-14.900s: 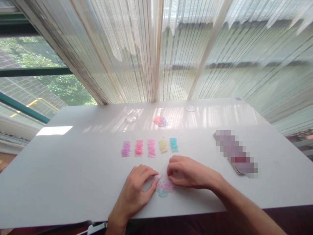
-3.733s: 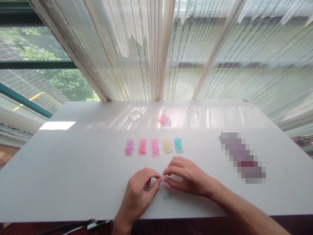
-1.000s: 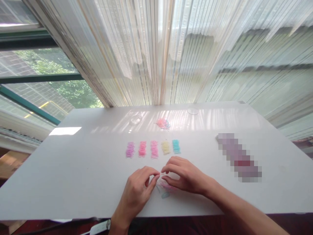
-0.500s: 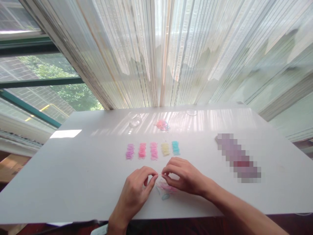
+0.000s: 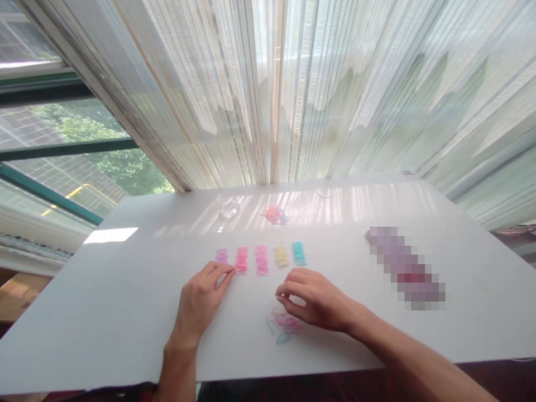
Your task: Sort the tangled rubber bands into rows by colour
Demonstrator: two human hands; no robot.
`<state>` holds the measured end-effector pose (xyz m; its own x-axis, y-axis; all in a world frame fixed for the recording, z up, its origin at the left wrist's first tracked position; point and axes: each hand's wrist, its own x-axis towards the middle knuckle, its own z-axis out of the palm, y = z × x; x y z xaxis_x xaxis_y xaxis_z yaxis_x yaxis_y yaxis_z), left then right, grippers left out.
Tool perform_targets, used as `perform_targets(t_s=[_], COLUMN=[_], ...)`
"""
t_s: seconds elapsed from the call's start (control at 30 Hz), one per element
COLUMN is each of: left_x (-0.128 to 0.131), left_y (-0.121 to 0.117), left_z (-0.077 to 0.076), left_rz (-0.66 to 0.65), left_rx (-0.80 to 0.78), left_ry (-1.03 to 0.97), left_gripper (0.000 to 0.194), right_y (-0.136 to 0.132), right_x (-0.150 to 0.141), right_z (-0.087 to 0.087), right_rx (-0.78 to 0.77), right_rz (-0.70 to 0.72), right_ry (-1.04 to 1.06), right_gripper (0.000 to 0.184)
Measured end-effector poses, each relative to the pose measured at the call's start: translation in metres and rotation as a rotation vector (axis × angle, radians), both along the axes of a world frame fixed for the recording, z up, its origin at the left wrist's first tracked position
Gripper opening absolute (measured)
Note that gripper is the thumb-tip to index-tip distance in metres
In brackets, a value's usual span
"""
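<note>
On the white table (image 5: 125, 290) lies a row of small sorted piles of thin loops: purple (image 5: 221, 255), pink (image 5: 242, 259), another pink (image 5: 262, 259), yellow (image 5: 281, 256), teal (image 5: 298, 253). My left hand (image 5: 201, 298) reaches to the purple pile, fingertips pinched at its near edge beside the first pink pile; what they hold is too small to see. My right hand (image 5: 314, 298) rests curled, fingertips together, just above a mixed loose heap of pink and teal loops (image 5: 282, 325).
A second mixed heap (image 5: 275, 215) lies farther back, with a clear small dish (image 5: 228, 210) to its left and a clear lid (image 5: 325, 192) near the far edge. A blurred-out flat object (image 5: 404, 267) lies at the right. Striped curtains hang behind the table.
My left hand has left the right hand and moved up and left to the purple pile. The right hand has stayed over the mixed heap.
</note>
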<state>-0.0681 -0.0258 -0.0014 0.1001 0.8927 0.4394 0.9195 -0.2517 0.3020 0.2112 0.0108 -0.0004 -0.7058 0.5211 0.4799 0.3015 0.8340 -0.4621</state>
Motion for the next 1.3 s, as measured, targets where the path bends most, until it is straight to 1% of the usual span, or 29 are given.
perform_targets(t_s=[0.1, 0.23, 0.33, 0.47, 0.53, 0.57, 0.7, 0.77, 0.87, 1.0, 1.17, 1.3], left_x=[0.002, 0.002, 0.001, 0.003, 0.009, 0.013, 0.034, 0.044, 0.055, 0.062, 0.062, 0.061], left_y=[0.002, 0.001, 0.001, -0.004, -0.01, -0.014, -0.032, -0.037, -0.039, -0.035, -0.033, -0.035], left_z=[-0.004, -0.007, -0.007, -0.004, -0.001, 0.0, 0.002, 0.001, 0.0, -0.002, -0.006, -0.007], left_rz=[-0.007, 0.004, 0.021, 0.022, -0.017, -0.057, -0.278, -0.329, -0.336, -0.323, -0.335, -0.346], left_rx=[-0.013, -0.029, -0.038, 0.003, 0.005, -0.012, -0.172, -0.24, -0.314, -0.356, -0.342, -0.35], left_ry=[0.002, 0.002, -0.002, -0.033, -0.068, -0.093, -0.208, -0.236, -0.223, -0.194, -0.226, -0.287], left_gripper=[0.026, 0.023, 0.021, 0.02, 0.019, 0.018, 0.016, 0.018, 0.02, 0.013, 0.012, 0.012], right_y=[0.0, 0.0, 0.0, 0.001, 0.002, 0.002, 0.004, 0.005, 0.005, 0.002, -0.002, -0.002], right_x=[0.001, 0.001, 0.001, 0.002, 0.004, 0.005, 0.011, 0.013, 0.014, 0.012, 0.008, 0.007], right_z=[0.0, 0.0, 0.0, -0.002, -0.001, -0.001, 0.005, 0.01, 0.014, 0.015, 0.01, 0.007], right_rx=[-0.001, -0.001, -0.003, -0.014, -0.031, -0.044, -0.138, -0.2, -0.285, -0.344, -0.315, -0.277], right_rz=[0.001, 0.005, 0.008, -0.002, -0.017, -0.022, -0.016, 0.0, 0.031, 0.076, 0.098, 0.092], right_ry=[0.001, -0.007, -0.002, -0.009, -0.02, -0.027, -0.112, -0.181, -0.277, -0.318, -0.323, -0.28], right_gripper=[0.012, 0.012, 0.014, 0.016, 0.016, 0.015, 0.012, 0.011, 0.009, 0.006, 0.009, 0.007])
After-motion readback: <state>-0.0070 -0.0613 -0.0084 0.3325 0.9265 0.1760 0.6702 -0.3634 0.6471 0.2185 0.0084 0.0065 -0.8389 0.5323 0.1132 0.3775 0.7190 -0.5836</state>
